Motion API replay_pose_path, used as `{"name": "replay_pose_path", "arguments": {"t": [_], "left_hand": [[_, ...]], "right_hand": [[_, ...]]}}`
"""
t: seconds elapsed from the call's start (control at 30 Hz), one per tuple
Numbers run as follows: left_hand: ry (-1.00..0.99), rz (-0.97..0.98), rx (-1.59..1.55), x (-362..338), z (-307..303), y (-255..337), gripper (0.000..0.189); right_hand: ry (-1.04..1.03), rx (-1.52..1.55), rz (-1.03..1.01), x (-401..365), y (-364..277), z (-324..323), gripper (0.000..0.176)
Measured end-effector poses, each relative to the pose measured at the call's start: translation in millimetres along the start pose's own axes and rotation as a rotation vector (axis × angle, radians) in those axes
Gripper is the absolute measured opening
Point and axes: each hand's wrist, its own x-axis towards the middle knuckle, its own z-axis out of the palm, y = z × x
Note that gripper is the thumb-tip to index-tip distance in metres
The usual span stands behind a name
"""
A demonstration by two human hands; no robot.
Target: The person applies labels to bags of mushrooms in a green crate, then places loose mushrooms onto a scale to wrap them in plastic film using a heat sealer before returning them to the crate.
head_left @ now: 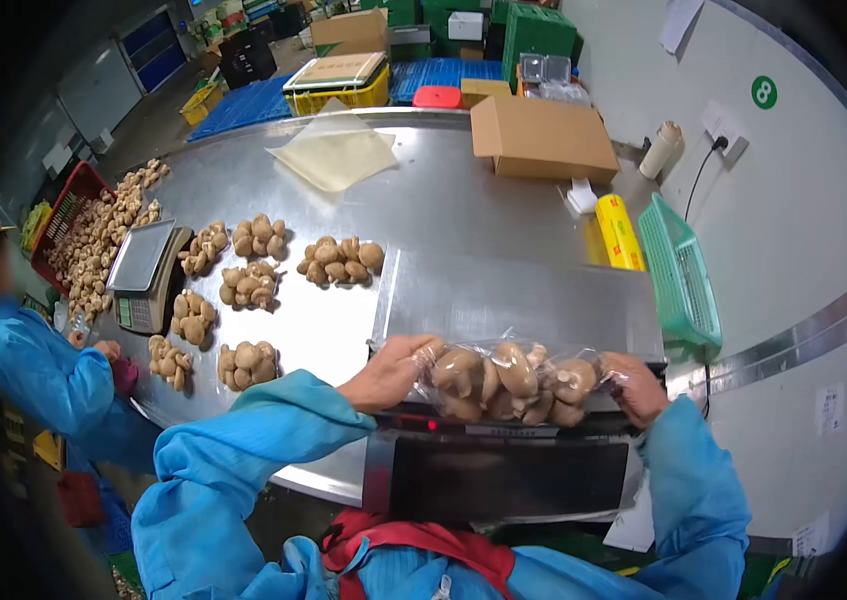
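Observation:
A clear plastic-wrapped pack of brown mushrooms (513,380) is stretched between my two hands, over the front edge of a metal wrapping machine (523,300). My left hand (393,372) is closed on the film at the pack's left end. At the other end, my right hand (635,388) grips the gathered film. The machine's dark front plate (508,478) lies below the pack, and a small red light (432,425) glows beside it. Left of the machine, several mushroom piles (340,260) sit on the steel table (443,190).
A scale (143,275) and heaped loose mushrooms (103,240) by a red crate (68,210) are at the left, near a co-worker in blue (48,365). A cardboard box (543,138), a yellow film roll (620,232) and a green basket (681,275) stand right. A translucent sheet (335,150) lies behind.

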Motion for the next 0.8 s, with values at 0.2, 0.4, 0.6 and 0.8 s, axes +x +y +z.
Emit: {"name": "replay_pose_path", "arguments": {"t": [0.2, 0.4, 0.6, 0.8], "left_hand": [[0.067, -0.618, -0.818, -74, 58, -66, 0.031], [0.120, -0.559, -0.939, -113, 82, -121, 0.034], [0.333, -0.359, -0.695, -129, 85, -120, 0.029], [0.534, 0.077, -0.014, -123, 90, -147, 0.022]], "right_hand": [[0.025, 0.505, 0.491, -80, 76, 22, 0.027], [0.043, 0.802, 0.458, -119, 169, 33, 0.040], [0.406, 0.590, 0.106, -133, 143, 112, 0.034], [0.874, 0.028, -0.093, -132, 177, 153, 0.022]]}}
